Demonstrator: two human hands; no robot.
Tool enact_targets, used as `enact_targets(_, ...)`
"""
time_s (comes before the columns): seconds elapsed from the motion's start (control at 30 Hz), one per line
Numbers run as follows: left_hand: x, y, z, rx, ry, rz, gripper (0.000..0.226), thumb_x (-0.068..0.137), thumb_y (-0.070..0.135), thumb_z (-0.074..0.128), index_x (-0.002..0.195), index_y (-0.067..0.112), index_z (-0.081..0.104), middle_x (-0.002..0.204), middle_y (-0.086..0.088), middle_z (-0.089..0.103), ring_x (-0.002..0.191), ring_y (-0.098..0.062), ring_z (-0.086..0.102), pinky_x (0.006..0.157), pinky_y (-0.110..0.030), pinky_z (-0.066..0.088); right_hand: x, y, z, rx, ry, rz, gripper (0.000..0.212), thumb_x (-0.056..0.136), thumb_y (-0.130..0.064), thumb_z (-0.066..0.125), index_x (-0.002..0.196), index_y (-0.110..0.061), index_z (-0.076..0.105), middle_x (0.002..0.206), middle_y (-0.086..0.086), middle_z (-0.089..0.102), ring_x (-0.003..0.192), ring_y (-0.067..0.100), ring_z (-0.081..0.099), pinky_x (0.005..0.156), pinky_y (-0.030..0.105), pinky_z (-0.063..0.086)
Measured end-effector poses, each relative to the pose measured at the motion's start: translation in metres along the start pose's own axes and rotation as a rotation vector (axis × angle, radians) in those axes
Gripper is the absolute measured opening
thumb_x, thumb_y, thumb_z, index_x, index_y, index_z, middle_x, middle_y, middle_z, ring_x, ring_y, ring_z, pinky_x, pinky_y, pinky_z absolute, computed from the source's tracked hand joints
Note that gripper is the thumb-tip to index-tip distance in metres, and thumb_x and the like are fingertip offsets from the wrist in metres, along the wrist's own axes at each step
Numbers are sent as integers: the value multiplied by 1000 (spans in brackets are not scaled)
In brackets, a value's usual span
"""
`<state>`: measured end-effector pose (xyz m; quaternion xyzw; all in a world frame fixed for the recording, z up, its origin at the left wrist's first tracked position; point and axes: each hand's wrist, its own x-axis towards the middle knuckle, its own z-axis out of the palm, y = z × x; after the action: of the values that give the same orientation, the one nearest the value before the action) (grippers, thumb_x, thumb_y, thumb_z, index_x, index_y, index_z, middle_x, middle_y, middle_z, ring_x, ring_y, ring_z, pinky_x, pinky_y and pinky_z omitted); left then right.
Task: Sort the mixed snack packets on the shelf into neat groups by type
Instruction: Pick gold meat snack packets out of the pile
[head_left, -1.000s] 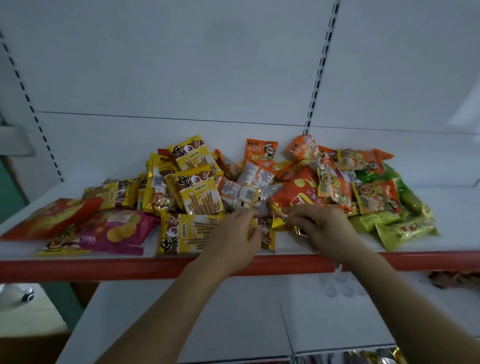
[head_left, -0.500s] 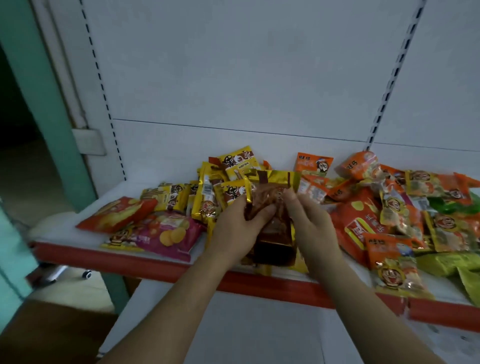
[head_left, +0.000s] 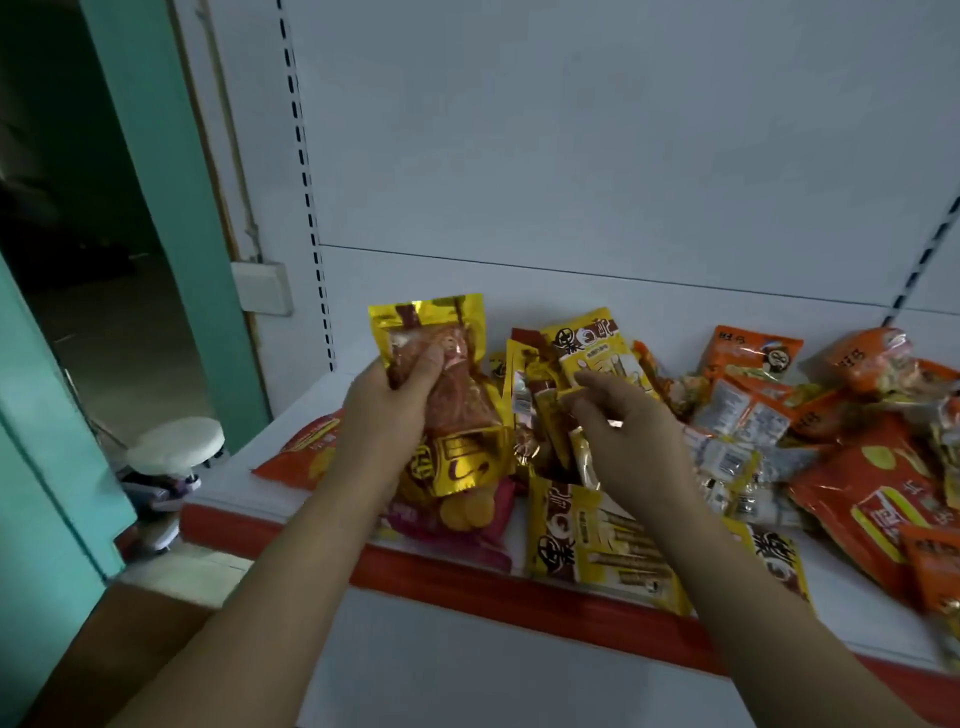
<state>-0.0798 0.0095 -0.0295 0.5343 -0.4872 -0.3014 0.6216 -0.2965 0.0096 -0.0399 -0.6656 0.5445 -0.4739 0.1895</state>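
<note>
My left hand (head_left: 384, 421) grips a gold foil packet (head_left: 457, 395) with reddish contents, lifted upright over the left part of the white shelf (head_left: 467, 577), which has a red front edge. My right hand (head_left: 628, 441) hovers just right of it, fingers loosely curled above upright yellow biscuit-stick packets (head_left: 592, 343), and nothing is plainly held in it. Another yellow packet (head_left: 597, 540) lies flat at the front. Orange packets (head_left: 753, 353) and a large red-orange bag (head_left: 872, 499) are heaped to the right. A pink chip bag (head_left: 457, 525) and a red bag (head_left: 301, 457) lie at the left.
Small white-and-silver packets (head_left: 737, 415) are mixed into the pile's middle. Left of the shelving stand a teal door frame (head_left: 171, 208) and a white round stool (head_left: 176, 447). A white lower shelf (head_left: 467, 675) shows below the red edge.
Both hands held the gold packet half a second ago. My right hand has let go and moved right, while my left hand has carried the packet up and to the left. The view has swung left.
</note>
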Motion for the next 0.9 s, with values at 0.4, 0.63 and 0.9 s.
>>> enact_targets(0.4,61,-30,-34,146,-249,-17,27,101,47,58,104,24,71,99,5,75,94,-15,71,83,-34,55,4,-20,60,-1003,4,44,76,78,-88,38,98,-25,77,120,7,57,117,29,48,92,42,50)
enact_targets(0.63,67,-34,-35,131,-307,-32,26,103,41,56,101,18,68,98,-3,74,93,-21,70,88,-42,55,18,-37,70,-982,4,207,35,95,-49,51,83,-19,65,88,-2,55,92,24,60,63,30,46)
enact_targets(0.9,66,-32,-21,150,-329,-37,29,103,39,55,106,13,68,102,-8,72,96,-22,67,83,-37,52,23,-55,82,-1114,-108,219,18,97,-33,54,87,-19,60,68,-4,45,69,20,54,58,29,42)
